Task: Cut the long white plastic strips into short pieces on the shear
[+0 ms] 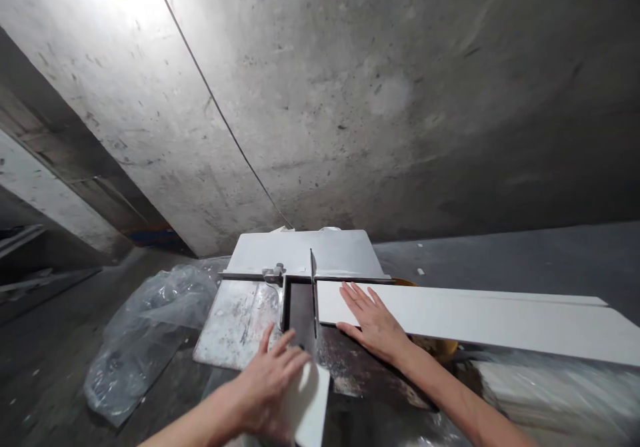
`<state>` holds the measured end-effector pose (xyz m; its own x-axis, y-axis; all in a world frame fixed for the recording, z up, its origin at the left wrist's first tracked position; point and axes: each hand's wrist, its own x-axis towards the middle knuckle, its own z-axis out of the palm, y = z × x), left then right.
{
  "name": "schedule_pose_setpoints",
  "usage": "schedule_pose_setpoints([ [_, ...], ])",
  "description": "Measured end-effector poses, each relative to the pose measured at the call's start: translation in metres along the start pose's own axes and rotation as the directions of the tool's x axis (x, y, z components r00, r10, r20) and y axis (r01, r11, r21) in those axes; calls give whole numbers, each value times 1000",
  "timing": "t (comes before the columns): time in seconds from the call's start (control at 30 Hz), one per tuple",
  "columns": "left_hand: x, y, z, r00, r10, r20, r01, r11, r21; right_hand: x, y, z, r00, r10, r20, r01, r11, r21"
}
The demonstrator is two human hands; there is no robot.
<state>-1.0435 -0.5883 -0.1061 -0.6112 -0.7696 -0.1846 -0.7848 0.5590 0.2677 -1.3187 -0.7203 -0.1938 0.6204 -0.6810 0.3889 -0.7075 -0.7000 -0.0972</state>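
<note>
A long white board [475, 313] lies across the right side of a saw table [235, 327], its left end beside the upright dark blade [313, 293]. On that end my right hand [373, 323] rests flat with fingers spread. Nearer to me, my left hand [275, 380] is at a small white piece [313, 403]; its fingers are apart and slightly blurred, and whether the thumb side grips the piece is hidden. A metal fence fitting [273, 273] sits left of the blade.
Crumpled clear plastic [145, 333] lies on the floor at the left. Beyond the table stands a grey concrete wall [350, 100]. Plastic-wrapped material [550, 393] is at the lower right, and a yellow container [437, 348] shows partly under the board.
</note>
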Motion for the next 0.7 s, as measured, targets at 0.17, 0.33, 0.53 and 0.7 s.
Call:
schedule_pose_setpoints([
  [0.17,-31,2,21,993,-16,-119,11,999,-44,47,-55,10,997,15,79,-22,996,88],
  [0.33,-3,-41,-3,900,-230,-370,211,973,-93,62,-77,10,994,75,85,-89,982,167],
  [0.53,81,-55,-34,913,-352,-205,339,936,-101,51,-66,5,997,62,49,-71,972,222],
  [0.7,100,-66,-41,910,-376,-175,357,925,-129,30,-13,5,991,56,119,-68,993,97],
])
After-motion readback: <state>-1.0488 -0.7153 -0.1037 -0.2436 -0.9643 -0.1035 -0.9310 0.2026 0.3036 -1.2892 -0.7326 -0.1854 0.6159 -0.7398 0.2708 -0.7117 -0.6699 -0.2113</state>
